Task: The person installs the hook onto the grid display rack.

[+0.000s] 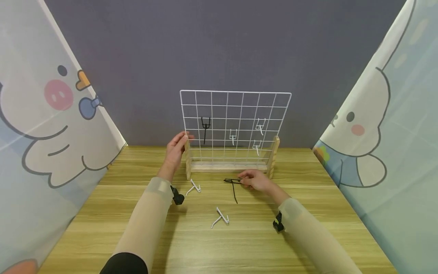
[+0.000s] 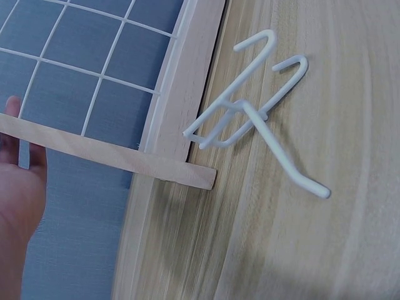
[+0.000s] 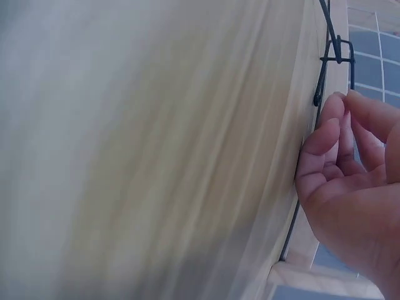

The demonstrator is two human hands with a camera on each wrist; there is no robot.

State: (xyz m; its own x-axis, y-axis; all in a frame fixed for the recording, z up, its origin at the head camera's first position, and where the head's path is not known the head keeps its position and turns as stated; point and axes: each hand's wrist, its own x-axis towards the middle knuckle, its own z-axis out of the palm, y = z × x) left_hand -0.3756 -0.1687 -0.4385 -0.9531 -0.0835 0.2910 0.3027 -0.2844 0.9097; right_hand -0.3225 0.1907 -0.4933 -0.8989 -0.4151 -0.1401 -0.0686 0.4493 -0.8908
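Observation:
My left hand (image 1: 175,150) grips the left wooden post (image 1: 188,161) of a white wire grid rack (image 1: 227,105), its fingers reaching behind the post. Between the thumb and fingertips of my right hand (image 1: 254,180), one end of a black wire hook (image 1: 234,193) is pinched, low in front of the rack's base; the hook's long prong points toward me. In the left wrist view, a white hook (image 2: 275,147) lies on the table beside the post's foot. The right wrist view shows the black hook (image 3: 339,59) at my fingertips, partly cut off by the frame's top.
Another white hook (image 1: 220,217) lies nearer me on the wooden table (image 1: 191,247). On the grid hang a black hook (image 1: 205,125) at the left and white hooks (image 1: 233,136) at the middle and right. A grey panel (image 1: 226,45) stands behind the rack.

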